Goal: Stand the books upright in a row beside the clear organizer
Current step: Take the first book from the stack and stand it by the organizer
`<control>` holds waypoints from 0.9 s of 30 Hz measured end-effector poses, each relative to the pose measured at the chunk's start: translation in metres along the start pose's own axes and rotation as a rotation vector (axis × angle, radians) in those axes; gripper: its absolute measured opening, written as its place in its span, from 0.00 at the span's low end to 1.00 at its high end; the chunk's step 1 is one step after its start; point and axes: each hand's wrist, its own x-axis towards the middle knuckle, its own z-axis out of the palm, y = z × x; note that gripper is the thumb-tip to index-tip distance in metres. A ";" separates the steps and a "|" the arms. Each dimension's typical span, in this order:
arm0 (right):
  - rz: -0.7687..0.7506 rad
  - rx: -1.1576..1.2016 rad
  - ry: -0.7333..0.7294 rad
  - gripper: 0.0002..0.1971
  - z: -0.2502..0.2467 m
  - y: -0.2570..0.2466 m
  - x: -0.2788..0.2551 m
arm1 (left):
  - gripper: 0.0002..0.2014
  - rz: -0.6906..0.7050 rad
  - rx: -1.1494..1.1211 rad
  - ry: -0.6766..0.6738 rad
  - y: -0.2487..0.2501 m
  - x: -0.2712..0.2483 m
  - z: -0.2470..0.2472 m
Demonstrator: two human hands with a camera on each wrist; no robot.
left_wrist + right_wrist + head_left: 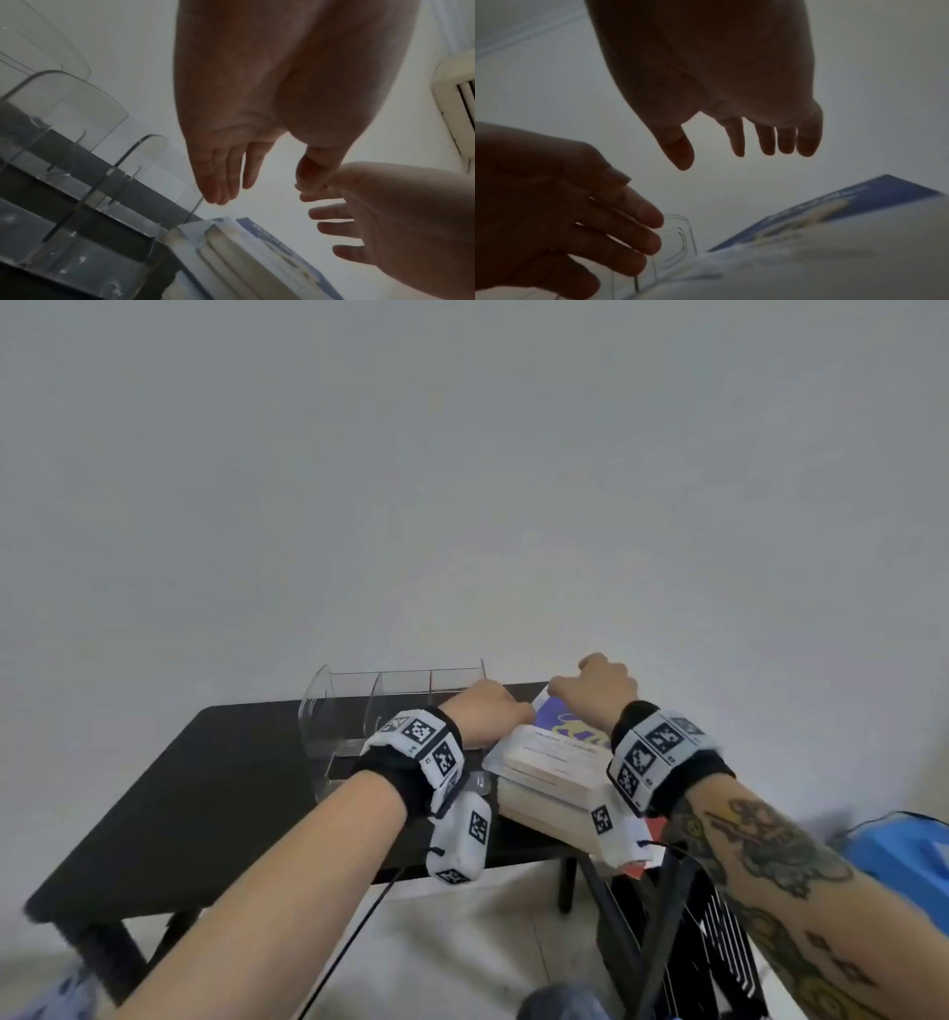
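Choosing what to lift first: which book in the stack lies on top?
The blue-and-white book, cover facing up; the others lie beneath, showing only pale page edges.

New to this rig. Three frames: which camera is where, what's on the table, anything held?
No robot: a person's two bare hands, with marker bands on the wrists. The first frame comes from a head camera looking down; the other two from cameras on each wrist, looking along the fingers. On the black table stands a clear organizer; beside it a stack of books lies flat, not yet upright. The left hand and right hand reach over the stack's far end, fingers loose. Neither holds anything.
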 end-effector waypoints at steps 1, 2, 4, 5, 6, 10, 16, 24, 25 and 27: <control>0.036 -0.030 -0.016 0.30 0.001 0.006 -0.001 | 0.11 0.001 0.055 -0.037 0.000 0.001 0.004; 0.073 -0.061 -0.023 0.31 0.002 0.012 0.000 | 0.13 -0.017 0.113 -0.057 0.000 0.003 0.008; 0.151 -0.084 -0.061 0.33 0.005 0.027 0.002 | 0.18 -0.056 0.174 -0.097 0.001 0.003 0.015; 0.182 -0.087 -0.078 0.35 0.007 0.033 0.002 | 0.20 -0.058 0.170 -0.111 0.002 0.005 0.018; 0.210 -0.086 -0.089 0.37 0.008 0.039 0.003 | 0.19 -0.064 0.168 -0.120 0.003 0.006 0.021; 0.277 -0.079 -0.127 0.48 0.010 0.055 0.008 | 0.19 -0.070 0.142 -0.123 0.008 0.007 0.029; 0.244 -0.091 -0.191 0.44 0.002 0.061 0.012 | 0.09 -0.086 -0.029 -0.045 0.013 0.011 0.036; 0.202 -0.102 -0.141 0.51 -0.003 0.065 0.009 | 0.12 -0.107 -0.009 0.000 0.015 0.011 0.047; 0.196 -0.098 -0.135 0.52 -0.006 0.065 0.008 | 0.11 -0.120 -0.082 -0.009 0.015 0.011 0.047; 0.193 -0.084 -0.130 0.50 -0.012 0.064 0.006 | 0.11 -0.153 -0.254 -0.024 0.017 0.008 0.046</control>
